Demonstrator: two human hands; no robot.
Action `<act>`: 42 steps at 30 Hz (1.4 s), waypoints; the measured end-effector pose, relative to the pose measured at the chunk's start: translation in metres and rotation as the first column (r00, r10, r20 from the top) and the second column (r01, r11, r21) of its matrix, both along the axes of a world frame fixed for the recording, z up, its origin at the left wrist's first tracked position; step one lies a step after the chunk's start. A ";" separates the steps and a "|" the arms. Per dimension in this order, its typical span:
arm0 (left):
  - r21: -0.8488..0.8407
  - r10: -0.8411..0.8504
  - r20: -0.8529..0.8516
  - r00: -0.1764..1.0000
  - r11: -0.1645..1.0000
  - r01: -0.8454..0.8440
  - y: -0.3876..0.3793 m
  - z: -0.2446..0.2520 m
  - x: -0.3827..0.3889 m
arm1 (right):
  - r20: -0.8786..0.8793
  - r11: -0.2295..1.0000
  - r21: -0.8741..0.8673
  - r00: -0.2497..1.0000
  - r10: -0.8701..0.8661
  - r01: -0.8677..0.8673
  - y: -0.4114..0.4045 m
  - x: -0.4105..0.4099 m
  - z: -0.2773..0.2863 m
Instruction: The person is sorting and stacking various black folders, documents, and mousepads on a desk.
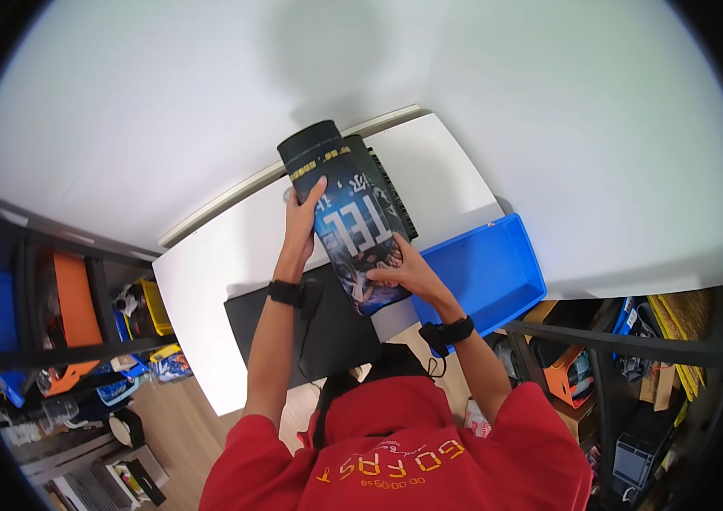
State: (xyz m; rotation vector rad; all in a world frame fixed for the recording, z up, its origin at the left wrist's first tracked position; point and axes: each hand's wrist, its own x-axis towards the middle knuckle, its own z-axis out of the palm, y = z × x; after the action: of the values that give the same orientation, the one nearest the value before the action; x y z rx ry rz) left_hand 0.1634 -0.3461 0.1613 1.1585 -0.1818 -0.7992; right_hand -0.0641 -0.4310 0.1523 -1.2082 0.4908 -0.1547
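A rolled, dark printed mat, bearing large pale lettering and pictures, is held up over the white table. My left hand grips its left edge with the thumb on the printed face. Lower down, my right hand holds the right side, thumb and fingers on the print. A black item with a ridged, comb-like edge shows behind the roll's right side; what it is I cannot tell. Under my left forearm lies a flat black panel at the table's near edge.
An empty-looking blue plastic bin stands at the table's right. Dark shelving with an orange bin and a yellow bin is at the left. More shelving at the right holds another orange bin and a grey crate. A white wall rises beyond the table.
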 end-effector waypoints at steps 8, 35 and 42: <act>0.651 -0.294 0.557 0.777 0.735 -0.189 -0.092 -0.146 0.052 | -0.336 0.511 -0.850 0.877 -0.343 -0.126 -0.053 0.028 -0.112; 0.439 -0.360 0.784 0.506 0.898 -0.040 -0.092 -0.121 0.011 | -0.235 0.551 -0.828 0.956 -0.178 -0.101 -0.060 0.040 -0.104; 0.553 -0.495 0.801 0.337 0.827 -0.099 -0.098 -0.138 0.028 | -0.158 0.402 -0.912 0.973 -0.166 -0.080 -0.065 0.057 -0.114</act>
State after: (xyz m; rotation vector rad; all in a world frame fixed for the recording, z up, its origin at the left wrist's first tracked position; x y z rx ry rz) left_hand 0.1918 -0.4441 0.0235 2.0887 -1.1942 -0.2701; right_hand -0.0070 -0.4963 0.0387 -2.3644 0.6661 -0.3720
